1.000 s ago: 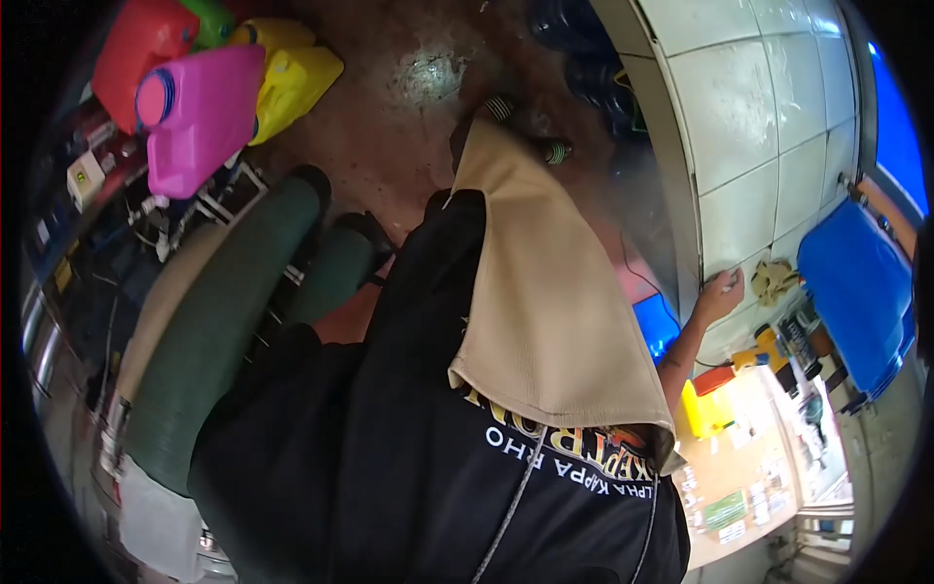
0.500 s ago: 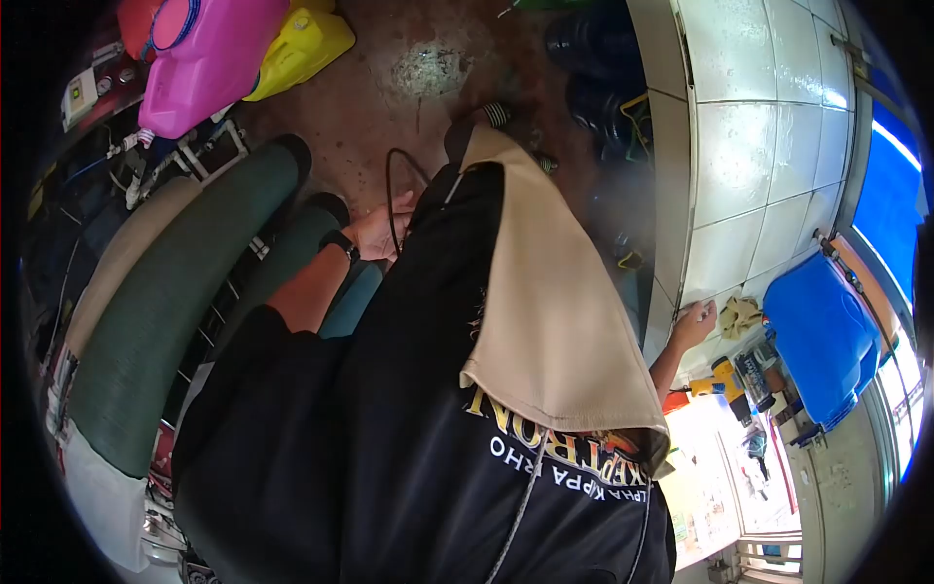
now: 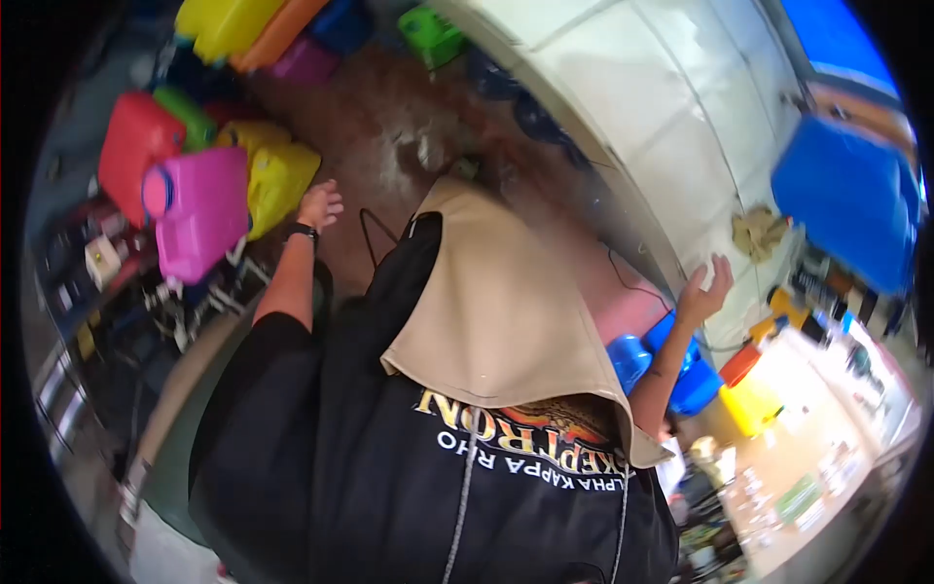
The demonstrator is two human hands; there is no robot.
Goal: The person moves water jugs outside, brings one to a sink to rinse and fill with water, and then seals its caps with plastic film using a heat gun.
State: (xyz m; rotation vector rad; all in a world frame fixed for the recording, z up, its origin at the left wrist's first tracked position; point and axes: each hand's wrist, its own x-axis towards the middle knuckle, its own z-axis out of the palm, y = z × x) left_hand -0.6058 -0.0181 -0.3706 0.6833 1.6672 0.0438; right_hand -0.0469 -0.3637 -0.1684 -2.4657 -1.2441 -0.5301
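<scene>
Since the preceding view, the left hand (image 3: 319,204) has moved out from beside the wearer's leg to a position near the yellow jerrycan (image 3: 280,185). The right hand (image 3: 708,292), previously loosely closed at the edge of the tiled desk (image 3: 623,58), now has its fingers uncurled.

Left grip: fingers apart and slightly bent, nothing seen in it. A dark wristband (image 3: 304,231) is worn on that arm. Right grip: fingers spread and partly curved, likewise without a visible object; whether it touches the tiles cannot be told. In effect, neither hand appears to be carrying anything, and the left is nearest the yellow jerrycan, just short of its side, with no contact evident.

The yellow jerrycan stands to the wearer's left, beside a pink jerrycan (image 3: 206,219), with a red jerrycan (image 3: 141,156) farther left. A thin dark loop (image 3: 368,234), of unclear nature, shows near the left hand. On the right, a crumpled tan cloth (image 3: 759,234) lies beyond the right hand, and a blue container (image 3: 630,360) shows beside the right forearm. Parts of the view are blurred.
</scene>
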